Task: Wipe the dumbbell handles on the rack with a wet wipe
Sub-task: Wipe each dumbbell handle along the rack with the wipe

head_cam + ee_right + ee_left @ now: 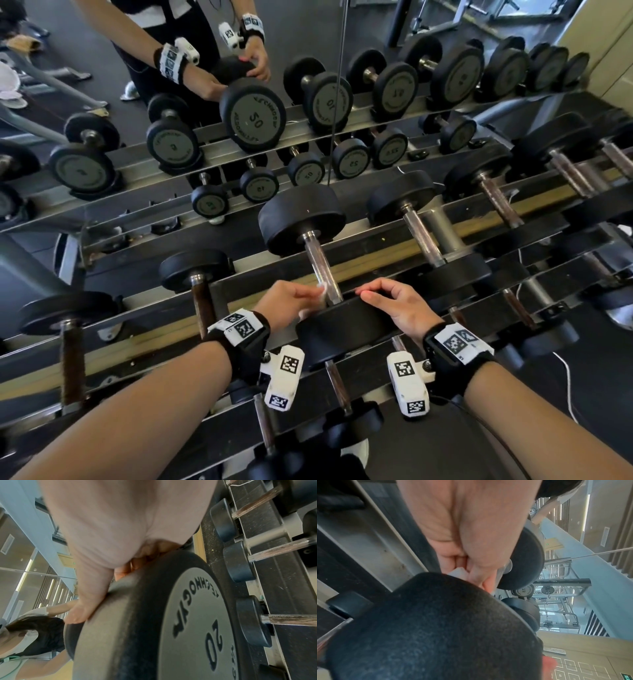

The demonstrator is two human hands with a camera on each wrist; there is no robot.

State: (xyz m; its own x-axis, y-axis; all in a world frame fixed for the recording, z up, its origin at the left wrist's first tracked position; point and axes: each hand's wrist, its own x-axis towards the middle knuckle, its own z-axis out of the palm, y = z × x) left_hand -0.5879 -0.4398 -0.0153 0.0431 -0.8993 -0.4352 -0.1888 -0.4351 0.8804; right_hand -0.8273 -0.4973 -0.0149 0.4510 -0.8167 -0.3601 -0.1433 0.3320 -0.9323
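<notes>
A black 20 dumbbell [337,329] lies on the top rail of the rack [171,329], its chrome handle [320,267] running away from me. My left hand [291,301] pinches a white wet wipe [322,295] against the near end of that handle; the wipe [458,573] shows bunched between curled fingers in the left wrist view. My right hand [394,305] rests on the near black head [154,622], thumb [80,609] and curled fingers hooked over its rim. Most of the wipe is hidden inside the left hand.
More dumbbells lie along the rack on both sides, one with a brown handle [202,305] at left and chrome ones [423,236] at right. A lower tier [337,383] sits below my wrists. A mirror [239,113] behind the rack reflects everything.
</notes>
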